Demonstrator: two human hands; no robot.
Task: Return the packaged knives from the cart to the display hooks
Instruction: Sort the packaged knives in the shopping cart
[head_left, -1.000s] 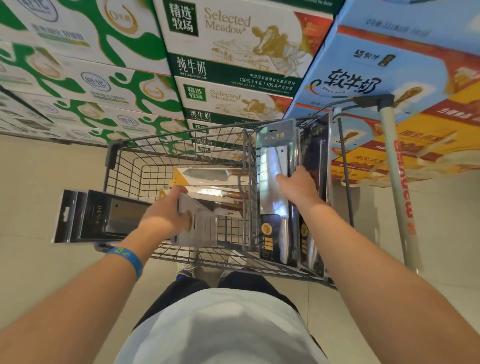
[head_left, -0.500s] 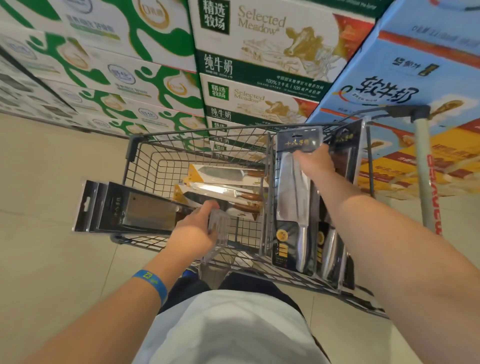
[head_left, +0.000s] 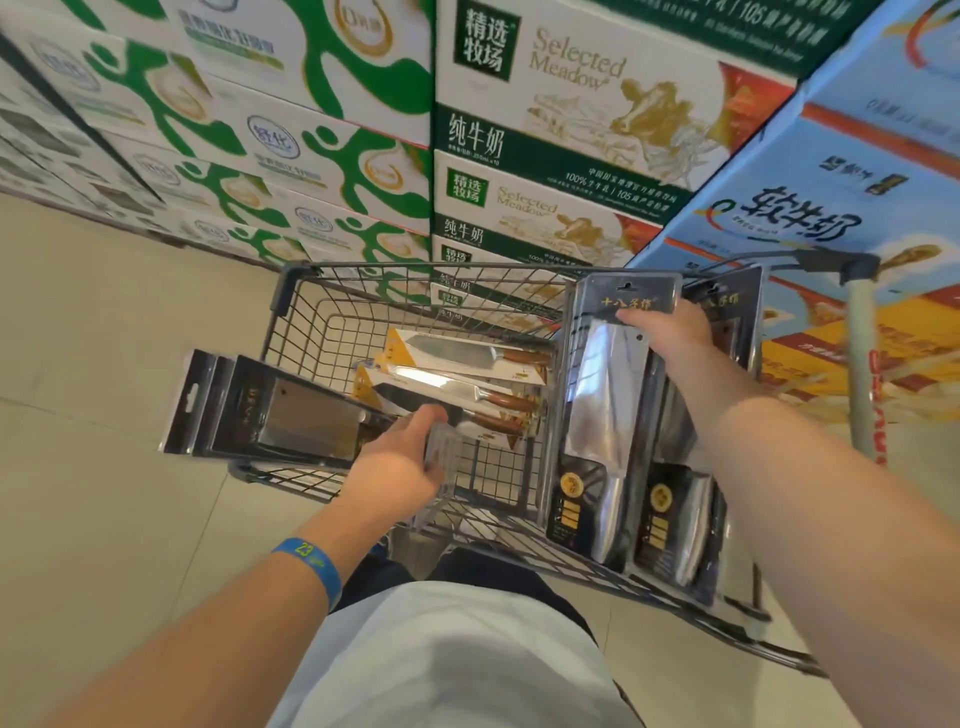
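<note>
Head view, looking down into cart. Far left: pale tiled floor (head_left: 104, 519), with green-and-white cartons (head_left: 291, 135) stacked above it. Next right, a stack of dark cleaver packs (head_left: 291, 415) lies roughly level, hang-tab ends sticking out to the left past the cart's side; at least two packs, exact count not readable. Left hand (head_left: 400, 467) grips this stack at its handle end, fingers curled round the clear plastic there; blue wristband (head_left: 309, 561) on that wrist. The wire cart (head_left: 415, 270) sits centre frame, pushed up close to the cartons. Inside the main basket lie the wooden-handled knife packs (head_left: 467, 364), yellow-and-white cards, overlapping one another, handles pointing right; three blades visible. Behind the cart, the "Selected Meadow" cartons (head_left: 571, 104), dark green and white. Right of the basket, in the section nearest the person, the upright cleaver pack (head_left: 608, 395) stands on end, hang tab up, gold label at the bottom. Right hand (head_left: 665, 332) holds it near the top, just under the header card, thumb on the front face, fingers wrapped behind. More dark packs (head_left: 670, 519) stand just behind it, touching. Further right, the cart handle (head_left: 860, 364), pale bar with red lettering. Far right, blue cartons (head_left: 857, 182).
</note>
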